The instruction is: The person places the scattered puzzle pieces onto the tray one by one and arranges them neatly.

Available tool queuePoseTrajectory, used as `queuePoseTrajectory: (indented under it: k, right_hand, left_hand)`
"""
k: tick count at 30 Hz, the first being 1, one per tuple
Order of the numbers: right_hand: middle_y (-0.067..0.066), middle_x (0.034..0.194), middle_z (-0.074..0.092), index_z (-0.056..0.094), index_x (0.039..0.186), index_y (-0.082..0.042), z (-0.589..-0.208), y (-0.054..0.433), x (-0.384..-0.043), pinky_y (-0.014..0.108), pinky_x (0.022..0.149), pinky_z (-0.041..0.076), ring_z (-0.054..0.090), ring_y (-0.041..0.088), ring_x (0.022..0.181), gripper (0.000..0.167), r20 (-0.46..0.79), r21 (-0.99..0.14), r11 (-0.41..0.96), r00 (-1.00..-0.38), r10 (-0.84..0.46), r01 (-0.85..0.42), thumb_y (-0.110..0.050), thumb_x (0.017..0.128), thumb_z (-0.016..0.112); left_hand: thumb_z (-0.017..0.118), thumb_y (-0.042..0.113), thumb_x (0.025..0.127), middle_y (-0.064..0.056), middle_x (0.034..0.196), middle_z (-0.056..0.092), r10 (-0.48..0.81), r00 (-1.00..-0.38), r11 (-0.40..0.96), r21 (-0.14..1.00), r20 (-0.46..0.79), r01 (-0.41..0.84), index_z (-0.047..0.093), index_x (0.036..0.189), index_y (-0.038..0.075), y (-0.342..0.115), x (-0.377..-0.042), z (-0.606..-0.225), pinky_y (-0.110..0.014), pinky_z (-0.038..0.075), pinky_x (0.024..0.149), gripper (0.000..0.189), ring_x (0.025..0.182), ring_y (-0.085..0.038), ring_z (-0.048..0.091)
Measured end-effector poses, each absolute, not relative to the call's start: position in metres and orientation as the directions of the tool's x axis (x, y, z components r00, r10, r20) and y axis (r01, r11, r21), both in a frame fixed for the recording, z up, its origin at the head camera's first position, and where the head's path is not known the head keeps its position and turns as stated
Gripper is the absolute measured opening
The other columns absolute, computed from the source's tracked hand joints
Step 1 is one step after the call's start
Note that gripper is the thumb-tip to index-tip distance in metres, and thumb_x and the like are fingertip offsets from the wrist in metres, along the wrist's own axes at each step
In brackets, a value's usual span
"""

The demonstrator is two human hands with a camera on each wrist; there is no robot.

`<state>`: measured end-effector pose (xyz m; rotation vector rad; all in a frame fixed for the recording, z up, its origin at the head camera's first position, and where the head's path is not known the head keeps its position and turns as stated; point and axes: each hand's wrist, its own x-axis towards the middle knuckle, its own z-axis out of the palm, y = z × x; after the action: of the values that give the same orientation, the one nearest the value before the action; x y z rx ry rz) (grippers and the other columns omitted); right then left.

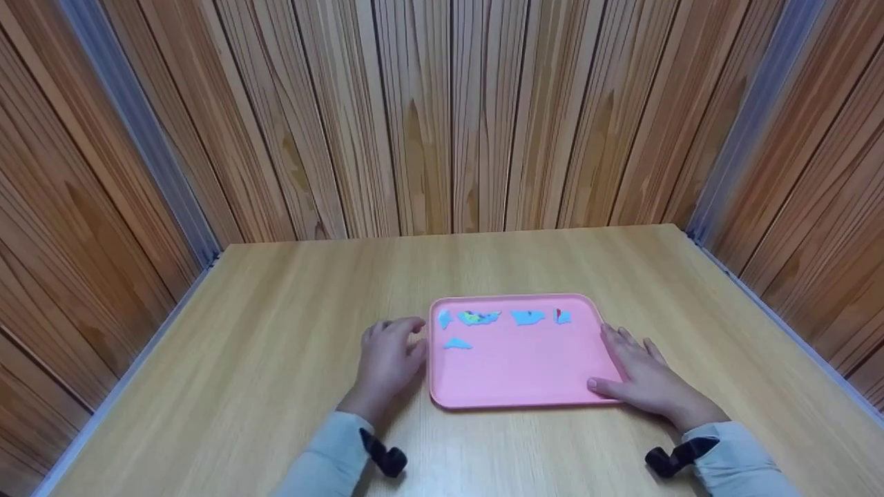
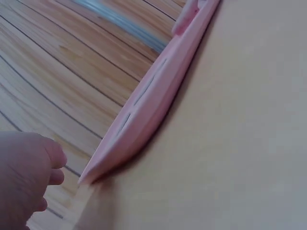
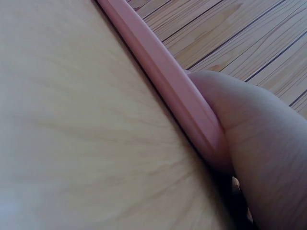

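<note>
A pink rectangular tray [image 1: 525,376] lies on the table. Along its far side is a row of small flat light-blue pieces with jagged outlines: a plain one [image 1: 444,318], one with yellow and green [image 1: 478,317], another blue one [image 1: 527,317] and one with red [image 1: 562,316]. Below the row sits a blue sliver [image 1: 458,343]. My right hand [image 1: 646,379] holds the tray's near right corner, thumb over the rim and fingers along the outer side. Just off the left rim, my left hand [image 1: 390,355] has loosely bent fingers and holds nothing.
The wooden table [image 1: 297,290] meets a wood-panelled wall [image 1: 428,124] at the back, with panelled walls on both sides. A black wrist strap with a small camera sits on the left sleeve [image 1: 328,455] and the right sleeve [image 1: 735,459].
</note>
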<state>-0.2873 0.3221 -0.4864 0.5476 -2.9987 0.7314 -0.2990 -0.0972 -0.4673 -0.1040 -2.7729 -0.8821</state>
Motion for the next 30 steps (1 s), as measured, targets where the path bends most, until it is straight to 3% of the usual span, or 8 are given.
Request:
queuePoseTrajectory:
  k: [5,10,22,30]
  right_hand:
    - [0.026,0.164,0.02,0.017,0.158,0.004,-0.484,0.323,-0.287,0.066,0.117,-0.002,0.01,0.048,0.151,0.104,0.081,-0.442,0.833,-0.94,-0.333,-0.333,-0.059,0.09,0.064]
    - [0.025,0.164,0.02,0.017,0.159,0.003,-0.483,0.323,-0.287,0.066,0.117,-0.002,0.01,0.048,0.151,0.104,0.08,-0.449,0.829,-0.939,-0.335,-0.334,-0.059,0.09,0.064]
    - [0.024,0.165,0.017,0.016,0.159,0.003,-0.483,0.321,-0.288,0.066,0.117,-0.004,0.008,0.048,0.151,0.105,0.061,-0.454,0.83,-0.941,-0.334,-0.324,-0.06,0.09,0.064]
    - [0.025,0.164,0.022,0.019,0.158,0.004,-0.487,0.322,-0.288,0.067,0.116,-0.001,0.012,0.049,0.15,0.102,0.111,-0.45,0.817,-0.931,-0.348,-0.359,-0.056,0.09,0.065]
  left_hand:
    - [0.069,0.031,0.096,0.004,0.128,0.066,-0.051,-0.971,0.806,0.584,0.232,0.097,0.064,0.133,0.023,-0.125,-0.287,-0.473,-0.05,0.037,0.111,0.039,0.127,-0.023,0.051]
    - [0.068,0.034,0.094,0.0,0.123,0.068,-0.048,-0.97,0.818,0.567,0.239,0.099,0.065,0.132,0.019,-0.143,-0.278,-0.481,-0.052,0.034,0.111,0.04,0.118,-0.025,0.054]
    - [0.077,0.054,0.081,-0.003,0.133,0.061,0.067,-0.985,0.874,0.467,0.161,0.136,0.06,0.136,0.017,-0.163,-0.263,-0.487,-0.058,0.03,0.112,0.068,0.123,-0.028,0.049]
    - [0.076,0.056,0.077,0.0,0.132,0.058,0.151,-0.974,0.886,0.414,0.167,0.208,0.059,0.137,0.021,-0.163,-0.26,-0.486,-0.062,0.031,0.108,0.072,0.121,-0.027,0.048]
